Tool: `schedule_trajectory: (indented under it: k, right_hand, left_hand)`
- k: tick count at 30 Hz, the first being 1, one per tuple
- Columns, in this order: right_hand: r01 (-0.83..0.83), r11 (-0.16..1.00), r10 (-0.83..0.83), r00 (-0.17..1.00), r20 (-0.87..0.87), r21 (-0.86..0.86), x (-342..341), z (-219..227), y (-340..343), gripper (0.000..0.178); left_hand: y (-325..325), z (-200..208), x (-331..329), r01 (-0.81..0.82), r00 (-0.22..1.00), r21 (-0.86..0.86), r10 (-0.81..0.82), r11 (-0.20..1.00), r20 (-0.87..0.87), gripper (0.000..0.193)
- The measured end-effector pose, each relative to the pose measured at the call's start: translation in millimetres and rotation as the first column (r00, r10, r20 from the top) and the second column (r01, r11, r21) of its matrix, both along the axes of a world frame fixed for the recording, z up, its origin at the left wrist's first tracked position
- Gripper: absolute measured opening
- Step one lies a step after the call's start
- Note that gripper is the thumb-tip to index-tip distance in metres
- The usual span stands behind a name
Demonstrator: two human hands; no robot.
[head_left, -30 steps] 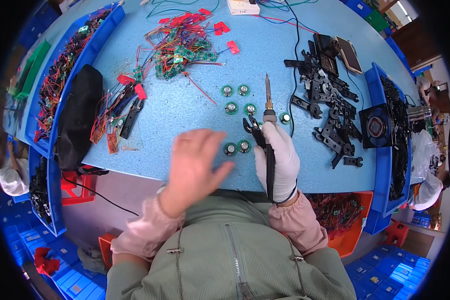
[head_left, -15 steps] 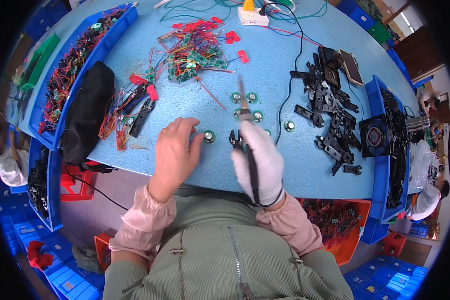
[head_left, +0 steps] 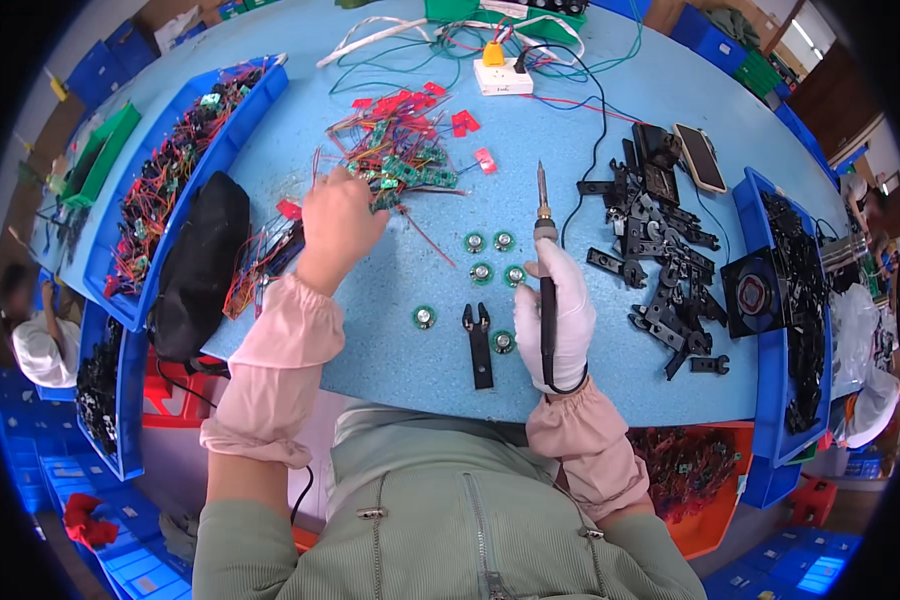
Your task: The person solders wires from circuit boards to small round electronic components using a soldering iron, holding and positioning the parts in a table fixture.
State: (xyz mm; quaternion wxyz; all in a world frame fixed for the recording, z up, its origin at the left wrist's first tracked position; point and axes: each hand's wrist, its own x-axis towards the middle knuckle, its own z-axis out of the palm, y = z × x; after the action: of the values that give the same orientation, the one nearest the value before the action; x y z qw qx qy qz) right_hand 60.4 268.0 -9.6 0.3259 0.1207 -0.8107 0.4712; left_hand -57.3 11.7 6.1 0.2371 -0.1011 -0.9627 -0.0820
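Observation:
My left hand (head_left: 342, 222) is bare, its fingers bent down at the near left edge of a pile of green circuit boards (head_left: 415, 168) with coloured wires and red tabs. The fingertips are hidden, so what they grip does not show. Wrapped in a white glove, my right hand (head_left: 562, 315) holds a soldering iron (head_left: 544, 215), tip pointing away from me. Left of the glove lies a black forked plastic part (head_left: 480, 350). Around it sit several small round silver parts with green rims, one (head_left: 423, 317) to its left and another (head_left: 502, 342) to its right.
Black plastic parts (head_left: 660, 290) are heaped at right, beside a phone (head_left: 700, 157) and a square fan (head_left: 755, 287). A white power strip (head_left: 502, 78) stands at the back. Blue bins (head_left: 185, 200) and a black pouch (head_left: 202, 265) line the left. Cables cross the table.
My left hand has moved away from the lone round part to the pile. The right hand has shifted right with the iron, uncovering the forked part. The view has tilted up.

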Motion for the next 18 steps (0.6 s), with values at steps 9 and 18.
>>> schedule_trajectory:
  k: [9, 18]
  right_hand:
    - [0.005, 1.0, -0.005, 0.998, -0.07, 0.008, -4, 1, 2, 0.061]
    - [0.022, 1.0, -0.021, 0.997, -0.069, 0.008, -2, -8, 7, 0.067]
  left_hand:
    - [0, 126, -103, 0.022, 0.963, 0.764, -0.218, 0.645, 0.156, 0.027]
    - [21, 152, -132, 0.159, 0.942, 0.8, -0.332, 0.578, 0.053, 0.02]
